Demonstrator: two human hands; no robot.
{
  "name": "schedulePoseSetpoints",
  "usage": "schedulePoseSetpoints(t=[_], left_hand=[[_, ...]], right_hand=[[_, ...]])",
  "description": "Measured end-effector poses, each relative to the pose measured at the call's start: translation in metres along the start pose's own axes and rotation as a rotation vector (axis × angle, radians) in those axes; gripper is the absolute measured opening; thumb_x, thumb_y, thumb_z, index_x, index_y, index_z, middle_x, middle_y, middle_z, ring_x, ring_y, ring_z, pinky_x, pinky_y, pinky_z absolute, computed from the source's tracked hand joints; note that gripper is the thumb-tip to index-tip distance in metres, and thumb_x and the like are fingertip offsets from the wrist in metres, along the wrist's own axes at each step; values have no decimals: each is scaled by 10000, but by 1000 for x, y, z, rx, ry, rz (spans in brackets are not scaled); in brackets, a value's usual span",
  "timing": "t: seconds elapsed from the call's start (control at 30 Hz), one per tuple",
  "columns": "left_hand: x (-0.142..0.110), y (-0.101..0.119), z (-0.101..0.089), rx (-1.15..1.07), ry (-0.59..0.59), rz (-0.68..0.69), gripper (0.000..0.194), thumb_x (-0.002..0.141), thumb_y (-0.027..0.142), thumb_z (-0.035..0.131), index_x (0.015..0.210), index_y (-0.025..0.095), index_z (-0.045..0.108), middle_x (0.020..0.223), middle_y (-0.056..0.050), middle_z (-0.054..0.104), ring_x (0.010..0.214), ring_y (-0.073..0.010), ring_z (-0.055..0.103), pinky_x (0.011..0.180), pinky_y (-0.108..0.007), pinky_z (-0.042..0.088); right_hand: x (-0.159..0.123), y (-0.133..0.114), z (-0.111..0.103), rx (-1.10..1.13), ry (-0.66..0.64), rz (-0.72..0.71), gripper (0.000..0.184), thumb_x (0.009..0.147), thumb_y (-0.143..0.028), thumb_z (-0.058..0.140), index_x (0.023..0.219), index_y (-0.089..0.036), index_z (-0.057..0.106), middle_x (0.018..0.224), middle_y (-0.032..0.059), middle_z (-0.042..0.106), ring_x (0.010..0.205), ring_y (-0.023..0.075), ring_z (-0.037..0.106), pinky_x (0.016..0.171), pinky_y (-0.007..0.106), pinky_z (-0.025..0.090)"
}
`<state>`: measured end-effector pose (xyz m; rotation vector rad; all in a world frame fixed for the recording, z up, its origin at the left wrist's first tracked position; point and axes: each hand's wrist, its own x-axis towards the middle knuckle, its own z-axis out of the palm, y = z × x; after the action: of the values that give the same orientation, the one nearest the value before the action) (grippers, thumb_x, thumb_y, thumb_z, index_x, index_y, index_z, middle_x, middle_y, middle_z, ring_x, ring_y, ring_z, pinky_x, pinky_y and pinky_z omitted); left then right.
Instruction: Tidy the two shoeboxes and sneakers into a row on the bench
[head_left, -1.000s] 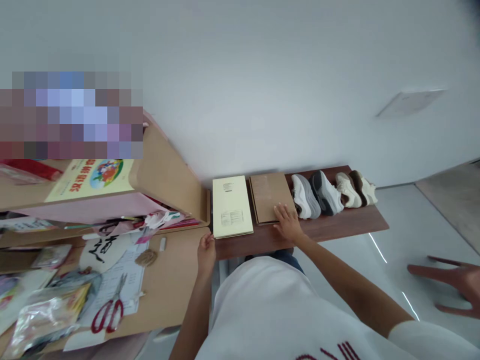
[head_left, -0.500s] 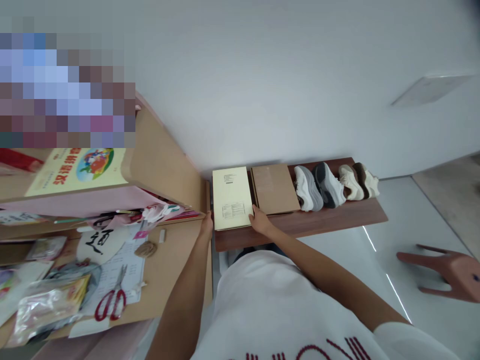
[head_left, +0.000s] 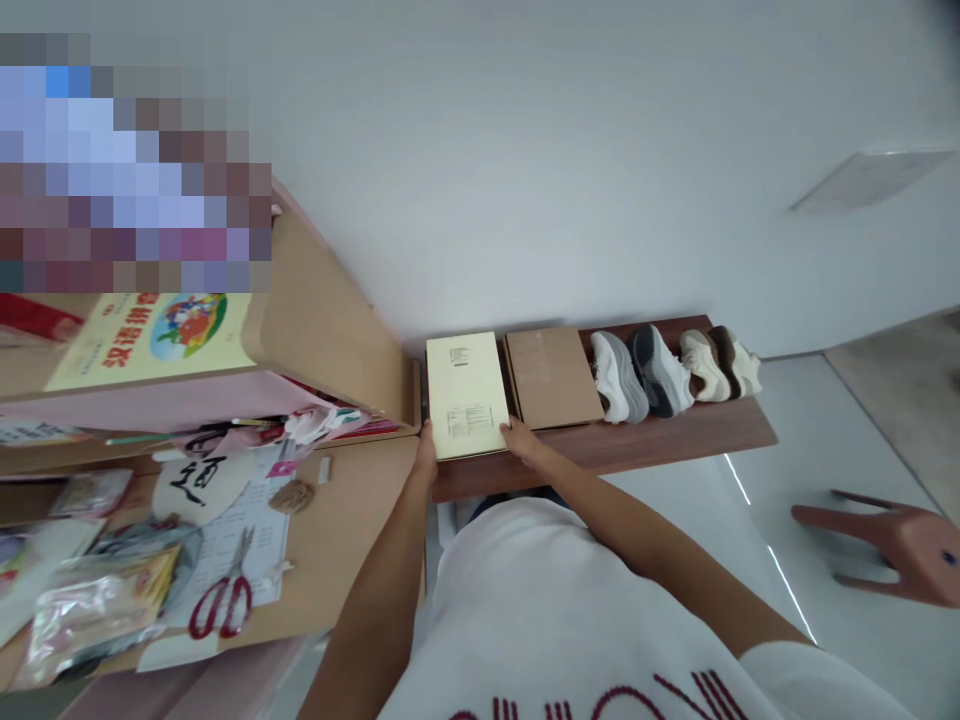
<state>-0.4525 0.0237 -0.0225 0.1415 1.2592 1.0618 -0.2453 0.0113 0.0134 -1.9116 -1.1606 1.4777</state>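
A pale yellow cardboard box (head_left: 466,390) with small printed text lies on a dark wooden shelf (head_left: 660,440) against the wall. My left hand (head_left: 426,452) grips its left edge near the front corner. On the opposite side, my right hand (head_left: 521,440) has its fingers closed around the front right corner. A brown cardboard box (head_left: 555,378) sits just to the right, a narrow dark gap between the two. Farther along stand a pair of white and grey sneakers (head_left: 616,375) and a pair of cream and brown shoes (head_left: 703,365).
At left a wooden desk (head_left: 352,490) holds red-handled scissors (head_left: 223,595), papers, a clear plastic packet (head_left: 97,610) and a coil of twine (head_left: 292,496). A yellow book (head_left: 150,340) lies on the desk's upper shelf. A reddish-brown stool (head_left: 900,545) stands on the floor at right.
The pale yellow box has shifted slightly right. My left hand has come from the desk's edge onto the box's left side; my right hand stays at its right corner.
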Motion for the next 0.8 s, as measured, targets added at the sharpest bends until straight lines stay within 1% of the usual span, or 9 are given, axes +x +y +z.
schedulePoseSetpoints(t=[0.23, 0.4, 0.5, 0.67, 0.73, 0.8], left_hand=[[-12, 5, 8, -45, -76, 2, 564, 1013, 485, 395, 1343, 91, 628, 1220, -143, 728, 1195, -276, 665, 1072, -428, 497], [-19, 11, 5, -39, -94, -33, 572, 990, 486, 448, 1373, 89, 600, 1236, -159, 717, 1211, -300, 653, 1082, -448, 489], [-24, 14, 2, 3, -97, -73, 591, 970, 492, 481, 1389, 88, 584, 1243, -180, 709, 1222, -322, 645, 1084, -471, 487], [-31, 19, -1, 88, -142, -116, 612, 931, 535, 548, 1361, 104, 609, 1221, -185, 719, 1212, -348, 648, 1059, -483, 508], [-32, 22, -2, 120, -143, -98, 588, 905, 515, 610, 1323, 102, 632, 1188, -189, 732, 1183, -350, 665, 1039, -476, 521], [-31, 25, -5, 143, -122, -47, 579, 868, 495, 682, 1284, 95, 646, 1152, -198, 742, 1151, -343, 683, 1017, -463, 531]], right_hand=[[-3, 0, -1, 66, -5, -16, 386, 900, -185, 481, 1247, -162, 647, 1219, 96, 733, 1188, 231, 641, 1094, 412, 452], [-6, 2, 0, 120, -45, -35, 347, 907, -206, 499, 1205, -155, 669, 1195, 101, 740, 1180, 226, 646, 1088, 408, 457], [-10, 3, 1, 84, -43, -18, 372, 919, -218, 492, 1248, -143, 647, 1237, 118, 722, 1191, 231, 644, 1077, 412, 467], [-18, 2, 0, 54, -47, -50, 423, 946, -221, 454, 1337, -164, 603, 1288, 111, 702, 1224, 229, 631, 1090, 425, 461], [-20, 2, 1, 50, -50, -45, 440, 956, -219, 438, 1368, -155, 578, 1298, 122, 695, 1226, 231, 631, 1095, 427, 455], [-22, 2, 1, 43, -47, -49, 474, 965, -216, 418, 1423, -155, 525, 1314, 125, 685, 1234, 229, 625, 1098, 429, 452]])
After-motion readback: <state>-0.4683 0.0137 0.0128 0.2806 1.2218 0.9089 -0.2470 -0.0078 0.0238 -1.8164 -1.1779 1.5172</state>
